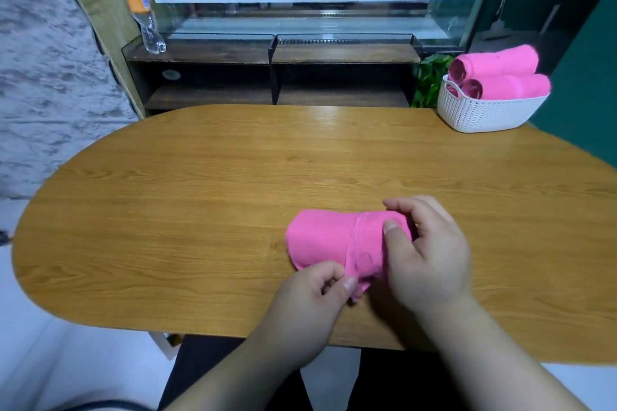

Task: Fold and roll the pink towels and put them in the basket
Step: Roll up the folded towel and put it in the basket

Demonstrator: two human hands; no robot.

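Pink towel (320, 240) near desk's (200, 193) front edge, left hand (310, 304) pinching its end, right hand (430, 257) gripping its rolled part, basket (480, 113) of rolls (500, 60) far right, bottle (142, 10) label unreadable.

Bare forearms enter at 6 and 5 o'clock, the left pointing toward 1 o'clock, the right toward 11. The left hand (309, 305) curls, thumb and fingers pinching the towel (320, 240); the right hand (430, 257) grips its rolled end, thumb on top

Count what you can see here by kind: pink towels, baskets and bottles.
Pink towels: 4, one half-rolled, three rolled
White basket: 1
Plastic bottle: 1
Total: 6
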